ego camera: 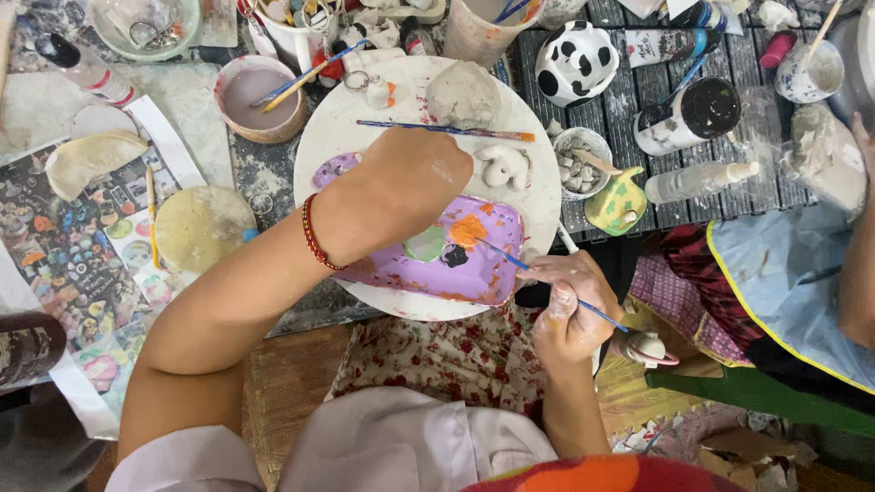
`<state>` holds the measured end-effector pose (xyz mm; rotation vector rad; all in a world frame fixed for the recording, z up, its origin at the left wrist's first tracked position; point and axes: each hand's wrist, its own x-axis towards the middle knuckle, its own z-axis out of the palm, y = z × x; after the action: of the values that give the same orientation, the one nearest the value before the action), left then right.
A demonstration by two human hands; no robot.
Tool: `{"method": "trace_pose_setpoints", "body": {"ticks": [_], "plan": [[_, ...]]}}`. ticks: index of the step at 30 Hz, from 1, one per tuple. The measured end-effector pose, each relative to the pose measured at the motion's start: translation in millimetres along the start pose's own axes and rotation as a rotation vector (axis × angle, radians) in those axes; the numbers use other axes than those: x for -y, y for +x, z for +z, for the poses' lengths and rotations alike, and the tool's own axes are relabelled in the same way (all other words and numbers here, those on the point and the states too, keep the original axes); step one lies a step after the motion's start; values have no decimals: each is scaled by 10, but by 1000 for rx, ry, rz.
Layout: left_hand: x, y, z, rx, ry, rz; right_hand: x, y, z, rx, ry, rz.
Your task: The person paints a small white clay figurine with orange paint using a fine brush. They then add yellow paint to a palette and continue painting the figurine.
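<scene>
The right hand pinches a thin blue brush between closed fingertips, its tip lying on the orange patch of the purple tray. The left hand rests over the far edge of that tray, fingers curled down out of sight, so I cannot tell whether it clamps the piece or only steadies it. The tray sits on the round white board in front of the person, with a green patch and a black patch beside the orange one. The likeliest slip, as I judge it, is the left wrist or palm dragging through wet purple paint, or the brush carrying orange into the black spot next to it, since the patches lie touching. A second risk is the forearm knocking the paint cup just beside the board. Counted: one tray, one board, one brush in hand, one more brush lying across the board, one grey clay lump, one small white clay figure, one spotted black-and-white mug, and another person's arm at the right edge.
</scene>
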<state>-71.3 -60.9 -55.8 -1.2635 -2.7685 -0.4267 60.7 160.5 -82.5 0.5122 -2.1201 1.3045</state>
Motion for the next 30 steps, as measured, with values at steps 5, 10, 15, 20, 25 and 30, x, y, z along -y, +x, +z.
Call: {"method": "trace_pose_setpoints", "body": {"ticks": [5, 10, 15, 20, 25, 30], "plan": [[13, -32, 29, -99, -16, 40, 8, -21, -17, 29, -43, 17], [15, -17, 49, -82, -13, 28, -3, -40, -51, 87, -51, 56], [7, -9, 24, -33, 10, 17, -43, -55, -60, 89, 23, 93], [0, -13, -1, -18, 1, 12, -42, -52, -68, 110, 37, 107], [2, -6, 2, -6, -10, 5, 13, -7, -97, 169, -48, 107], [4, -2, 6, -29, -7, 17, 41, 45, -89, 196, -93, 76]]}}
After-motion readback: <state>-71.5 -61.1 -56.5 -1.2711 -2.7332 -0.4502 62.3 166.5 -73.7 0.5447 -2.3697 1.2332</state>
